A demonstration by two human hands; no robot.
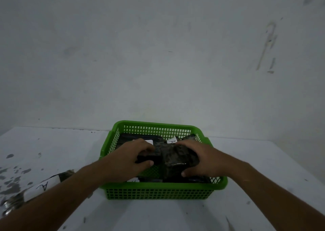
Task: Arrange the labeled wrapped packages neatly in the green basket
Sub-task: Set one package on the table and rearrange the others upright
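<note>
A green mesh basket (158,192) stands on the white table against the wall. Inside it lie several dark wrapped packages with white labels. My left hand (130,157) grips a small dark package (149,157) over the basket's middle. My right hand (200,160) is closed on a larger dark wrapped package (175,156) next to it; a white label marked A (172,141) shows at its far end. Another package with a white label (149,141) lies at the basket's back left, partly hidden by my left hand.
One more wrapped package with a white label marked A (43,185) lies on the table to the left of the basket, partly under my left forearm. Dark stains (15,176) spot the table's left side. The grey wall rises right behind the basket.
</note>
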